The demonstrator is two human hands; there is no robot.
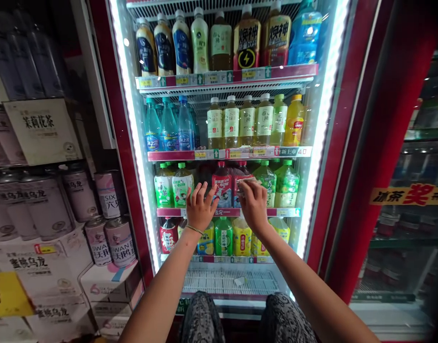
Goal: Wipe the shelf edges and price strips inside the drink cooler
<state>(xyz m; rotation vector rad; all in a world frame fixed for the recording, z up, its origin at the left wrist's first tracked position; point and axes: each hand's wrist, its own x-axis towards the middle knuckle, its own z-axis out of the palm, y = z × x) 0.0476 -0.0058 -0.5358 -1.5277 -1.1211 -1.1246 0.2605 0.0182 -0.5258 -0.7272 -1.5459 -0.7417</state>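
Pale Wad [248, 182] in Right Hand [253, 206], in Front of Red-Capped Bottles [221, 183]

The wad is small, of a pale brownish-grey colour, and its outline is uneven, as if it is folded or crumpled. Its material I cannot tell. It is located above the front edge of the third bottle shelf [224, 213] from the top, right of the middle of this edge, and it overlaps the label of the right red-capped bottle. The grip of the right hand is closed around it, with fingers bent; whether it touches the bottle, I cannot tell.

The left hand [200, 208] has a released grip: it holds nothing, and its fingers are spread upward, nearest to the left red-capped bottle. A thin band [195, 229] goes around its wrist.

Both bottles have red labels with pale characters, and the left one shows also a bluish picture in its lower part. Toward the left end of the same shelf stand two green-capped bottles [182, 186] with white and green labels; toward the right end stand green tea-type bottles [287, 183].
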